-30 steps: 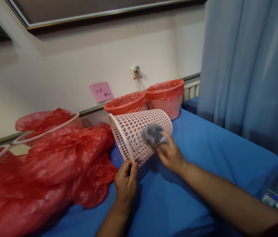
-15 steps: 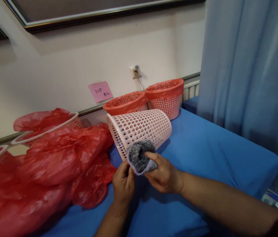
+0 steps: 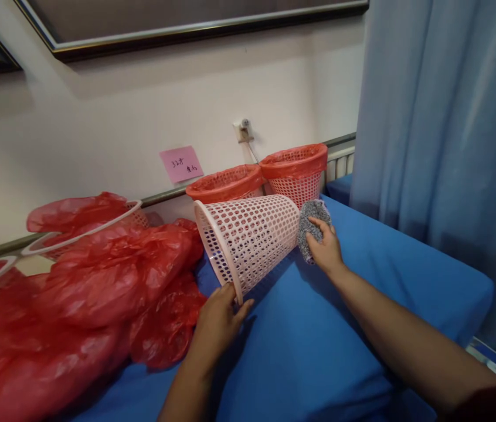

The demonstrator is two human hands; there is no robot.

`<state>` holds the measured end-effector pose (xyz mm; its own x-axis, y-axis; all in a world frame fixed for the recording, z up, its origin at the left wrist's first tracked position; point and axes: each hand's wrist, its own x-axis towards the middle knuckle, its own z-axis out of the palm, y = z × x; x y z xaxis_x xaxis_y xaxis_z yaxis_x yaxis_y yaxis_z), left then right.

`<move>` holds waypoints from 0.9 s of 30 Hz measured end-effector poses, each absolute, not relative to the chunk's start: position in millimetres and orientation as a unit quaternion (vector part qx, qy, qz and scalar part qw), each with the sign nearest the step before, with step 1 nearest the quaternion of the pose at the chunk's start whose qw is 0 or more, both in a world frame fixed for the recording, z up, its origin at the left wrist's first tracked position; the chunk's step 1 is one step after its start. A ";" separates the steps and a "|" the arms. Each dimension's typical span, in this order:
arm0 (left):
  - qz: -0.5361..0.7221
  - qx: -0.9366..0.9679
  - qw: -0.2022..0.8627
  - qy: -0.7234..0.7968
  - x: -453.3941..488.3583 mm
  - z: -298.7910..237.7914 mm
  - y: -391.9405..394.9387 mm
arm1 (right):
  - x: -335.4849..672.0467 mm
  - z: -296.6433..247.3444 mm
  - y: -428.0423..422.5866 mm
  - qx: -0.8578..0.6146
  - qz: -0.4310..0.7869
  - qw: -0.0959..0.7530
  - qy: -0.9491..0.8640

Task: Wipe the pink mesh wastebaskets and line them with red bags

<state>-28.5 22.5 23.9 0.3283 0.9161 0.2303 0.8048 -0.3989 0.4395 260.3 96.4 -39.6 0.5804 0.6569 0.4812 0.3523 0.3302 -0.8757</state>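
Observation:
A pale pink perforated plastic wastebasket point(image 3: 257, 234) lies on its side on the blue-covered bed point(image 3: 318, 351), its mouth facing left. My left hand point(image 3: 219, 316) grips the rim at the near side, fingers inside the mouth and thumb outside. At the basket's base, on the right, my right hand point(image 3: 325, 243) holds a grey fuzzy cloth point(image 3: 307, 228) against or close to the bottom. The cloth's edge has a light purple trim. Fingers of the right hand press into it.
Behind stand two wastebaskets lined with red bags, one on the right point(image 3: 298, 170) and one in the middle point(image 3: 226, 181). Red plastic bags point(image 3: 98, 287) heap at left, beside more pale baskets point(image 3: 133, 214). A pink note point(image 3: 181, 164) is on the wall; a blue curtain point(image 3: 441, 146) hangs right.
My right hand has moved the cloth from the basket's near rim rightward to its base. My left hand stays at the rim, its thumb now apart, and the basket has turned slightly.

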 end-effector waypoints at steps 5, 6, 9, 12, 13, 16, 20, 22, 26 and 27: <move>0.274 0.807 0.153 0.500 -29.0 17.4 23.5 | 246.3 -34.4 80.7 -0.552 0.068 0.671 -0.490; 0.289 0.804 0.158 0.494 -27.1 15.1 22.9 | 241.0 -33.0 74.4 -0.535 0.049 0.665 -0.519; 0.325 0.804 0.166 0.469 -21.4 10.8 20.3 | 217.3 -28.6 47.7 -0.423 -0.039 0.637 -0.643; 0.342 0.821 0.183 0.418 -18.7 11.2 18.3 | 193.1 -24.5 22.2 -0.266 -0.111 0.595 -0.750; 0.346 0.825 0.184 0.407 -18.4 12.1 17.9 | 188.9 -23.4 18.0 -0.238 -0.120 0.584 -0.767; 0.344 0.829 0.158 0.412 -18.2 15.9 17.0 | 197.0 -22.6 25.7 -0.292 -0.099 0.602 -0.737; 0.303 0.841 0.094 0.438 -17.1 19.6 15.2 | 240.2 -27.9 66.2 -0.510 0.014 0.660 -0.551; 0.287 0.848 0.079 0.439 -16.0 19.7 14.4 | 255.4 -29.9 79.9 -0.573 0.057 0.661 -0.481; 0.275 0.853 0.071 0.439 -13.4 17.3 14.0 | 241.8 -26.6 62.4 -0.505 0.004 0.651 -0.566; 0.274 0.854 0.066 0.437 -12.9 16.8 14.1 | 231.0 -24.9 50.5 -0.449 -0.028 0.641 -0.622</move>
<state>-12.9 14.1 16.8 0.4681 0.7827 0.4102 0.7103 -0.6094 0.3523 231.0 50.5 -24.9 0.2256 0.5219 0.8226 0.5942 0.5954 -0.5408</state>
